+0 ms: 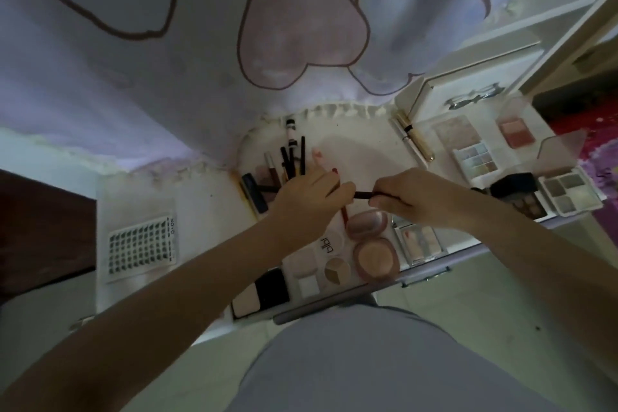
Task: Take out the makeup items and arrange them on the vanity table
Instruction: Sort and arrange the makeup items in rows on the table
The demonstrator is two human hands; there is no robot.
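Fingers of both hands (354, 197) pinch a dark pencil (364, 195) above the cluttered white vanity table (207, 211).

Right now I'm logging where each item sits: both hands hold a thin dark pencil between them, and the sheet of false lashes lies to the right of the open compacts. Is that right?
One detail is off. In the head view the sheet of false lashes lies to the left of the open compacts, not the right. The left hand and right hand do hold the thin dark pencil between them.
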